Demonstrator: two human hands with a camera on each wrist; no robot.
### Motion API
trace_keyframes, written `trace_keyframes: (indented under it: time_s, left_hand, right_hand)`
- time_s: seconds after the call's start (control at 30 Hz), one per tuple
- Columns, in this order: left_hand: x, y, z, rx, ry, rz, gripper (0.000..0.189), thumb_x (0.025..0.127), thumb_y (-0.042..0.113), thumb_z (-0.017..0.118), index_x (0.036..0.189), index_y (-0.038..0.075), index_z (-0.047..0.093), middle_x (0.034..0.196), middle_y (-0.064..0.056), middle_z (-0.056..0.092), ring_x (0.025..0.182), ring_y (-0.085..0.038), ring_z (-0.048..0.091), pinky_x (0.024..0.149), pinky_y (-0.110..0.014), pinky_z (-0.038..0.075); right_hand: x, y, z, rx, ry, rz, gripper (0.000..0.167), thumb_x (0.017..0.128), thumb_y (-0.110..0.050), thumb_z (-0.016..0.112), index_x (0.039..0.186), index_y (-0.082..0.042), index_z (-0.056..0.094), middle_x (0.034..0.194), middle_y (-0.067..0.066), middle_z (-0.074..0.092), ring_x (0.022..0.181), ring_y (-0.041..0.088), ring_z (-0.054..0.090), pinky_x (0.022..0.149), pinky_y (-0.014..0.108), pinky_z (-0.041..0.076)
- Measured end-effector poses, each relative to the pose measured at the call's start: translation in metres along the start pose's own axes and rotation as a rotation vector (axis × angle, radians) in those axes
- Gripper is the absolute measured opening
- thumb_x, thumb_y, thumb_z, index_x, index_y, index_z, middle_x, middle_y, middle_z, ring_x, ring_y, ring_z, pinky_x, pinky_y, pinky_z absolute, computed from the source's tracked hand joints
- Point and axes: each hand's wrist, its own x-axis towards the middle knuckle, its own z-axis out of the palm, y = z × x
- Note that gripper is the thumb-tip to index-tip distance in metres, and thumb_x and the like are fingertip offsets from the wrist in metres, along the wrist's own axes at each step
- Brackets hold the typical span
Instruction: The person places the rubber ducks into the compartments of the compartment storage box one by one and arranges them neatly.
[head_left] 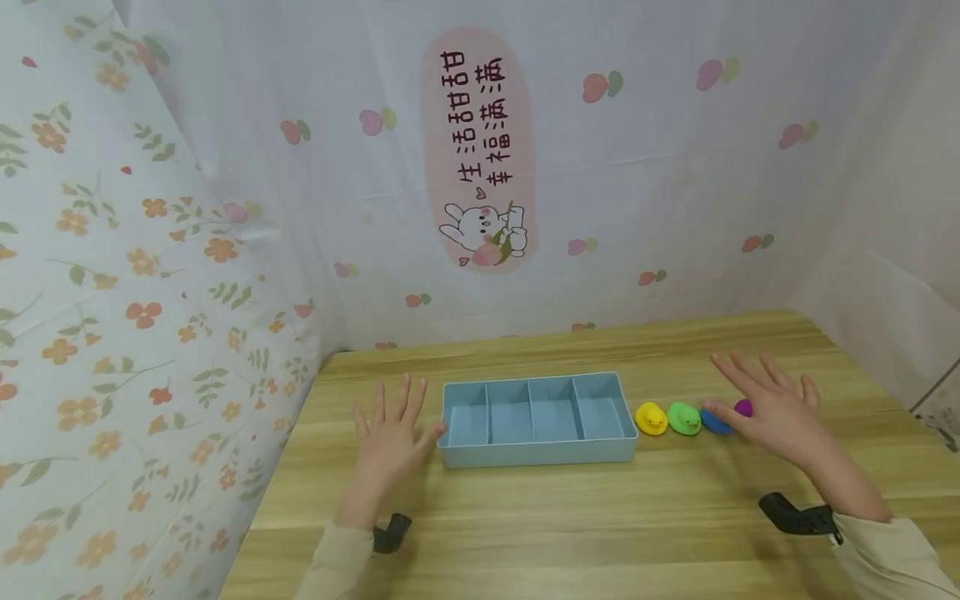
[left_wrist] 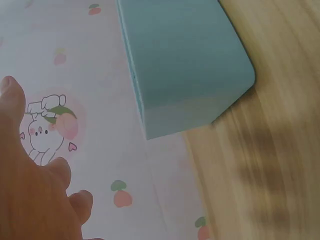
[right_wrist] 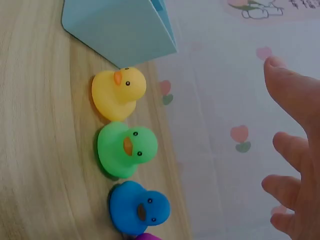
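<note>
A light blue box (head_left: 536, 452) with several compartments in a row lies on the table; no contents show in them. To its right stand a yellow rubber duck (right_wrist: 117, 95), a green rubber duck (right_wrist: 125, 150), a blue rubber duck (right_wrist: 137, 207) and a purple one (head_left: 743, 407), partly hidden behind my right hand. My left hand (head_left: 390, 450) is just left of the box, fingers spread, holding nothing. Above the blue and purple ducks hovers my right hand (head_left: 780, 412), fingers extended and apart from them.
The wooden table (head_left: 540, 525) backs onto a white curtain (head_left: 637, 183) with a printed rabbit and Chinese writing. A flowered cloth (head_left: 150, 333) hangs along the left side. Each wrist wears a black strap-like mount (head_left: 798, 515).
</note>
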Motion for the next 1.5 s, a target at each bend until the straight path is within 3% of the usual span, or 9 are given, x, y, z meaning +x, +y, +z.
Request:
trace_keyframes:
  time_s: [0.33, 0.83, 0.93, 1.03, 1.1, 1.17, 1.27, 1.33, 1.5]
  left_hand:
    - [-0.011, -0.007, 0.012, -0.043, -0.03, -0.006, 0.076, 0.094, 0.056, 0.046, 0.154, 0.022, 0.015, 0.161, -0.004, 0.006, 0.145, -0.044, -0.007, 0.106, -0.07, -0.017]
    - [-0.016, -0.014, 0.035, -0.118, 0.01, 0.057, 0.067, 0.098, 0.047, 0.046, 0.153, 0.016, 0.024, 0.16, -0.007, 0.015, 0.145, -0.046, 0.005, 0.107, -0.072, -0.006]
    - [-0.017, -0.014, 0.039, -0.138, 0.007, 0.064, 0.064, 0.099, 0.043, 0.045, 0.152, 0.013, 0.026, 0.16, -0.008, 0.016, 0.144, -0.046, 0.007, 0.107, -0.074, -0.004]
    - [-0.016, -0.013, 0.042, -0.164, 0.017, 0.074, 0.061, 0.099, 0.038, 0.046, 0.151, 0.011, 0.029, 0.159, -0.01, 0.018, 0.144, -0.047, 0.009, 0.106, -0.075, -0.001]
    - [-0.016, -0.012, 0.044, -0.183, 0.031, 0.084, 0.059, 0.099, 0.035, 0.048, 0.15, 0.009, 0.031, 0.158, -0.012, 0.021, 0.143, -0.049, 0.013, 0.105, -0.076, 0.003]
    - [-0.016, -0.012, 0.046, -0.204, 0.036, 0.092, 0.058, 0.099, 0.033, 0.048, 0.149, 0.008, 0.032, 0.158, -0.014, 0.023, 0.142, -0.05, 0.015, 0.105, -0.076, 0.005]
    - [-0.015, -0.011, 0.05, -0.214, 0.037, 0.102, 0.056, 0.1, 0.031, 0.047, 0.149, 0.007, 0.032, 0.157, -0.015, 0.024, 0.14, -0.051, 0.019, 0.104, -0.076, 0.009]
    - [-0.015, -0.011, 0.054, -0.215, 0.03, 0.104, 0.056, 0.101, 0.032, 0.045, 0.149, 0.008, 0.031, 0.157, -0.014, 0.024, 0.14, -0.05, 0.019, 0.105, -0.075, 0.009]
    - [-0.013, -0.012, 0.06, -0.235, 0.026, 0.126, 0.056, 0.101, 0.033, 0.043, 0.15, 0.008, 0.029, 0.156, -0.015, 0.027, 0.141, -0.049, 0.02, 0.107, -0.074, 0.01]
  right_hand:
    - [-0.003, 0.014, 0.013, 0.085, 0.011, -0.016, 0.076, 0.087, -0.047, 0.065, 0.147, -0.011, 0.035, 0.144, 0.032, 0.036, 0.135, 0.058, 0.017, 0.097, 0.081, -0.006]
    - [-0.007, 0.04, 0.018, 0.138, 0.063, -0.059, 0.062, 0.082, -0.033, 0.074, 0.13, 0.0, 0.051, 0.13, 0.036, 0.049, 0.114, 0.062, 0.042, 0.093, 0.08, 0.016]
    - [-0.008, 0.044, 0.017, 0.175, 0.053, -0.055, 0.06, 0.085, -0.029, 0.072, 0.132, 0.002, 0.049, 0.105, 0.032, 0.063, 0.074, 0.04, 0.062, 0.101, 0.077, 0.011]
    - [-0.009, 0.048, 0.017, 0.202, 0.025, -0.028, 0.061, 0.088, -0.029, 0.069, 0.136, 0.002, 0.046, 0.103, 0.034, 0.062, 0.045, 0.017, 0.044, 0.106, 0.074, 0.007]
    - [-0.01, 0.05, 0.017, 0.217, 0.005, -0.005, 0.061, 0.089, -0.029, 0.068, 0.136, 0.002, 0.045, 0.116, 0.037, 0.057, 0.055, 0.024, 0.055, 0.106, 0.072, 0.008]
    - [-0.01, 0.052, 0.017, 0.217, -0.008, 0.018, 0.062, 0.089, -0.03, 0.068, 0.136, 0.001, 0.045, 0.13, 0.039, 0.047, 0.084, 0.043, 0.062, 0.102, 0.074, 0.018]
    - [-0.011, 0.055, 0.019, 0.223, -0.022, 0.048, 0.062, 0.088, -0.031, 0.069, 0.135, 0.002, 0.046, 0.133, 0.04, 0.043, 0.115, 0.064, 0.038, 0.092, 0.075, 0.027]
    - [-0.012, 0.058, 0.02, 0.223, -0.02, 0.06, 0.061, 0.088, -0.031, 0.069, 0.135, 0.002, 0.047, 0.132, 0.039, 0.044, 0.114, 0.064, 0.038, 0.085, 0.074, 0.032]
    - [-0.016, 0.066, 0.023, 0.267, -0.004, 0.075, 0.06, 0.088, -0.029, 0.069, 0.135, 0.003, 0.047, 0.133, 0.039, 0.044, 0.116, 0.063, 0.038, 0.085, 0.073, 0.033]
